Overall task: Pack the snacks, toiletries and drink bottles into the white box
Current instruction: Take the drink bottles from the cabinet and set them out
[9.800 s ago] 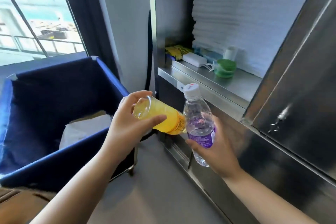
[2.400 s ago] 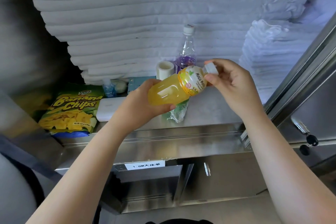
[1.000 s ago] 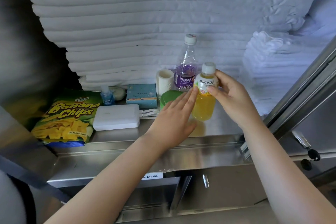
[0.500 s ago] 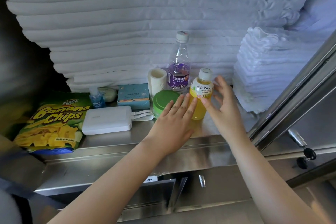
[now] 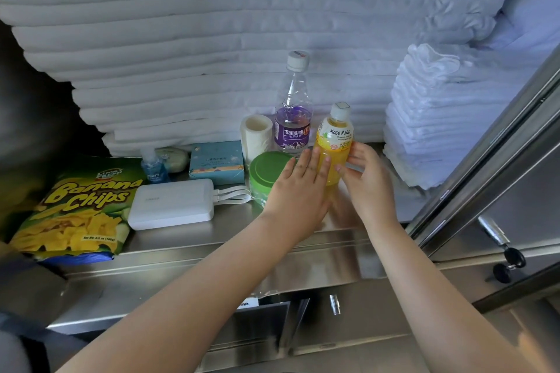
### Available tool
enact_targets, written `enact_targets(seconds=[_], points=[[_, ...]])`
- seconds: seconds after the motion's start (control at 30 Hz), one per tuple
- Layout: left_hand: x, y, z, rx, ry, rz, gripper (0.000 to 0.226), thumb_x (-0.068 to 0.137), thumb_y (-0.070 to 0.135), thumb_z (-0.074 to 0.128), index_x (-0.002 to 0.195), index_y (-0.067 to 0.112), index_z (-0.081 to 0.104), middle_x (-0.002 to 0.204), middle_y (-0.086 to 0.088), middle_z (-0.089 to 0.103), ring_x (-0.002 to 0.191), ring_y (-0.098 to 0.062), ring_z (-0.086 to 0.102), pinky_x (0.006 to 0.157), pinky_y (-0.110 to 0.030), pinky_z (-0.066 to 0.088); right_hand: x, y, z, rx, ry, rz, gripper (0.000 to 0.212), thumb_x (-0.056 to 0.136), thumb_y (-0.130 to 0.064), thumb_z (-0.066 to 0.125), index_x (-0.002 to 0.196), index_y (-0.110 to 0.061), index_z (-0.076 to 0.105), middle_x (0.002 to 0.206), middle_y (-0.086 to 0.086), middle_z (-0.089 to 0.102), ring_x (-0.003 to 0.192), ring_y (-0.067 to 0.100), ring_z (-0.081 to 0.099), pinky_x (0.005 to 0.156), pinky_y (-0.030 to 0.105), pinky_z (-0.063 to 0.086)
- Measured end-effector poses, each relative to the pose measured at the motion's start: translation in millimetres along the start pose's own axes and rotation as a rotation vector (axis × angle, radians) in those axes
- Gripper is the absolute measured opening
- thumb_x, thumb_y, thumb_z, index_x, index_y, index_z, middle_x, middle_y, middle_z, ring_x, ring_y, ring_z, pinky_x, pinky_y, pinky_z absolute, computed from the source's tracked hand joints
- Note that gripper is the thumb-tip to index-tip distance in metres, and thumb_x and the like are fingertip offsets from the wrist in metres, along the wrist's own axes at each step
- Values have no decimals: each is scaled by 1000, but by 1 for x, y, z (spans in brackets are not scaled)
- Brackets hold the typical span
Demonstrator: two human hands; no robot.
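Observation:
A yellow Mogu Mogu juice bottle (image 5: 335, 136) stands upright on the steel shelf (image 5: 242, 239). My left hand (image 5: 298, 188) lies flat against its left side, fingers stretched out. My right hand (image 5: 368, 182) curls its fingertips and thumb onto the bottle's right side. A clear water bottle (image 5: 293, 118) with a purple label stands just behind. To the left are a green-lidded jar (image 5: 268, 168), a teal box (image 5: 216, 162), a small blue sanitiser bottle (image 5: 153, 166), a white rounded case (image 5: 171, 204) with cord loops and a Banana Chips bag (image 5: 75, 209).
Stacked white linens (image 5: 212, 39) fill the back of the shelf, with a smaller pile of folded towels (image 5: 439, 118) at the right. A pale roll (image 5: 256, 136) stands by the water bottle. A steel cabinet door (image 5: 500, 160) hangs open at the right.
The juice bottle was set upright on the shelf beside the water bottle. My right hand let go briefly, then closed in on the bottle again; my left hand stays flat against it.

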State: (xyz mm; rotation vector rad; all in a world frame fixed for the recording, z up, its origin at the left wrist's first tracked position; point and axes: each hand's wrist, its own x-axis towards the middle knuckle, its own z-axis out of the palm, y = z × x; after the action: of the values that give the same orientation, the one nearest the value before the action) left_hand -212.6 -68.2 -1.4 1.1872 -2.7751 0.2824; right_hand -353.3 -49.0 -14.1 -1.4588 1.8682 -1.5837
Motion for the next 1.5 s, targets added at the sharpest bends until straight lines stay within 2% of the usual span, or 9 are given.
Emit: enact_targets(seconds=[0.3,0.43,0.53,0.87,0.97,1.07,1.2,1.33,1.5], points=[[29,-7,-5,-30,-61,-39,67,100,43,24,148,6,-5,157,-16,-6,145,-25,-2,116,-38,0,28,8,11,-76,37,-3,35,84,-15,70,118,-14,60,108,-8,66,95,1,60,72,0,41],[25,-6,3,-39,-48,-4,64,101,42,22,149,6,0,157,-14,0,145,-25,-1,115,-37,-1,38,10,15,-109,48,-10,34,84,-15,70,116,-12,60,108,-5,67,95,5,62,78,14,47],[22,-9,7,-40,-35,18,64,100,44,22,149,7,6,158,-12,4,145,-24,3,115,-36,-1,38,12,16,-137,52,-23,33,84,-17,70,115,-16,60,106,-9,67,92,-2,60,73,5,41],[21,-14,10,-96,36,83,62,99,46,23,148,7,19,155,-9,22,143,-23,15,116,-34,0,37,15,21,-121,40,-48,41,82,-17,72,121,-15,58,109,-8,67,94,-3,60,80,10,47],[16,-15,6,-187,104,117,53,98,39,35,141,9,38,144,-8,42,136,-23,32,114,-34,14,24,20,21,-95,-45,4,46,86,-15,67,129,-17,50,109,-9,61,99,5,60,85,24,51],[3,-17,7,-209,306,74,37,89,28,50,116,7,64,115,-10,65,112,-28,57,100,-39,40,1,33,16,-408,-103,-38,40,90,-25,60,128,-14,50,115,0,62,107,15,57,84,26,45],[-12,-17,11,-56,217,-44,32,90,24,50,116,10,62,126,-9,57,121,-29,48,102,-45,37,-23,37,3,-789,-276,-118,45,99,-34,38,139,-13,43,148,6,39,139,25,30,112,35,24],[-12,-13,5,-27,161,-53,36,95,30,39,121,13,58,137,-6,47,130,-25,35,109,-41,25,-45,27,-12,-844,-390,-160,50,102,-35,27,147,-13,29,156,7,24,144,23,17,115,32,12],[-30,19,-11,-107,202,-37,27,89,23,52,108,9,64,119,-10,59,114,-29,52,95,-39,39,-94,11,-56,-765,-515,-181,52,100,-34,38,147,-16,27,157,2,21,144,19,16,115,34,18]])
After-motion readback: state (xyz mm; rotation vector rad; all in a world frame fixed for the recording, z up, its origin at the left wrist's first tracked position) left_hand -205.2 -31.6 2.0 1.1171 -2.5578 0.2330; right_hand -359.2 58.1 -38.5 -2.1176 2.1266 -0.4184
